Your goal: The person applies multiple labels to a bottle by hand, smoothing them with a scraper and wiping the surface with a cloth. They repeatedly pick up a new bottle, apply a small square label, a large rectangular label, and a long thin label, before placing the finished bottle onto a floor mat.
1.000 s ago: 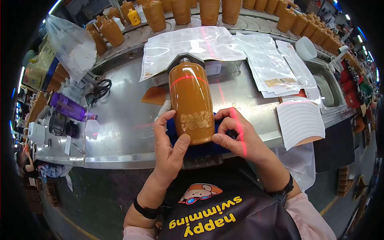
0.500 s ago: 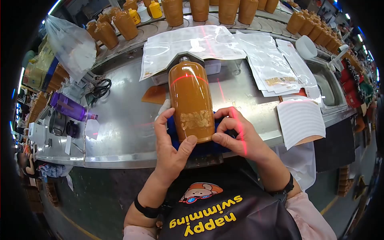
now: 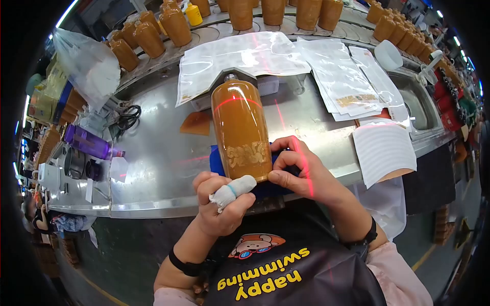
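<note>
Bottle (image 3: 240,122) lies on its side at the desk (image 3: 163,112), neck toward the far edge, base by the near edge. Neck end sits at a dark angled holder (image 3: 251,78); blue pad (image 3: 217,163) shows by the base. Red light line (image 3: 236,98) crosses the shoulder; relief pattern (image 3: 247,153) faces up near the base.

Hands: right hand (image 3: 306,171) part-curled, thumb and fingertips against the bottle's lower right side; can't tell if it grips firmly. Left hand (image 3: 214,210) curled at the base's left corner, white wrap (image 3: 223,195) with a blue band along one finger, tip over the bottle's lower edge. Can't tell if it grips or only touches.

Room: wider stretch is left of the bottle, steel running to the scissors (image 3: 130,116) and purple cup (image 3: 87,142); brown wedge (image 3: 195,124) sits in it near the bottle. Right is tighter: narrower strip between right hand and curved sheet (image 3: 385,153), which overhangs the near edge. Far side is taken: flat sheets (image 3: 240,56), stack (image 3: 339,81) to their right, brown bottles (image 3: 273,11) on the conveyor (image 3: 214,29) beyond.
</note>
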The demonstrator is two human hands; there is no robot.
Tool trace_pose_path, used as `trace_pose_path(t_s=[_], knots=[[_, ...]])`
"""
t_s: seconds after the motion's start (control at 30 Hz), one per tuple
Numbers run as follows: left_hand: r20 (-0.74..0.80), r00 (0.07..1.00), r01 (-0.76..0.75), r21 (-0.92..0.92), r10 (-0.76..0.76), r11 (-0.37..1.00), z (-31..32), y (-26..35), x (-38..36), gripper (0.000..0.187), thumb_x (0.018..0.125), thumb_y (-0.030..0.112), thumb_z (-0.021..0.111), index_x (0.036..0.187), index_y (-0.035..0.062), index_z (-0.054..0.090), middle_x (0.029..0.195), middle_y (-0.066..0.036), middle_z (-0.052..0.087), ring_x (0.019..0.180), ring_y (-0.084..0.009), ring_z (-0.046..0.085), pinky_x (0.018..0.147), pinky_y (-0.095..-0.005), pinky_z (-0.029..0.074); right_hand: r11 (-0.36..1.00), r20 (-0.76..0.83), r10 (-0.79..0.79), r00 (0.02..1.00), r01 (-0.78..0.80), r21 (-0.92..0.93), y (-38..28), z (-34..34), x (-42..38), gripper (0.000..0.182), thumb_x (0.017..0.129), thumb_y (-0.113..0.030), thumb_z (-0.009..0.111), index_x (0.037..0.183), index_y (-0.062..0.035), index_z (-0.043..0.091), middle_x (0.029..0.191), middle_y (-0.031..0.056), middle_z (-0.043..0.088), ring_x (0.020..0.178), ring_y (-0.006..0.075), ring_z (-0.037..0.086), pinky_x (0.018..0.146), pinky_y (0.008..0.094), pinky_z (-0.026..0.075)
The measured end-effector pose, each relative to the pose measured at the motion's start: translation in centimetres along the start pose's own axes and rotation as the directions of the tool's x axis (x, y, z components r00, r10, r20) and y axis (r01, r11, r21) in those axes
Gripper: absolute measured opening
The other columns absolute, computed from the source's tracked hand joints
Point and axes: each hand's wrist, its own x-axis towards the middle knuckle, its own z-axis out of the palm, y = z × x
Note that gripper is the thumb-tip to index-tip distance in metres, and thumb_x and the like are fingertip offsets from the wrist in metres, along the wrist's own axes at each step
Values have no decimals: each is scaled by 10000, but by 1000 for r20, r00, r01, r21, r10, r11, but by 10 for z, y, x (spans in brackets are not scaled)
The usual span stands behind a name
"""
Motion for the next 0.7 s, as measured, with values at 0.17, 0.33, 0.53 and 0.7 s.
trace_pose_path(t_s=[0.17,0.33,0.53,0.7], knots=[[9,1000,-16,9,16,1000,-1,-6,-2,260,743,52,698,943,177,587,994,-67,594,922,-266,495,821,-454,427,998,62,-16,998,20,-63,-1,-7,2,201,851,-239,730,870,-67,628,1201,109,488,1166,242,454,993,377,356],[-25,987,158,-73,-160,985,-6,-8,0,226,769,65,693,960,143,602,984,-79,573,902,-279,496,826,-415,412,1000,52,10,999,-9,-17,-1,-6,2,218,836,-264,733,854,-69,637,1199,136,488,1152,296,443,992,406,358],[14,828,487,-513,-561,707,10,-1,13,288,905,123,620,1131,40,460,1148,-127,452,1082,-235,433,972,-344,326,1000,53,13,999,-13,1,0,-5,3,236,822,-283,740,853,-68,646,1197,155,490,1149,322,437,989,421,360],[-26,828,493,-445,-561,748,14,3,14,282,893,123,628,1120,57,473,1108,-120,463,1039,-247,449,949,-353,333,1000,51,11,999,-11,-2,0,-5,3,230,833,-273,736,852,-67,637,1198,136,488,1153,294,439,994,411,352]])
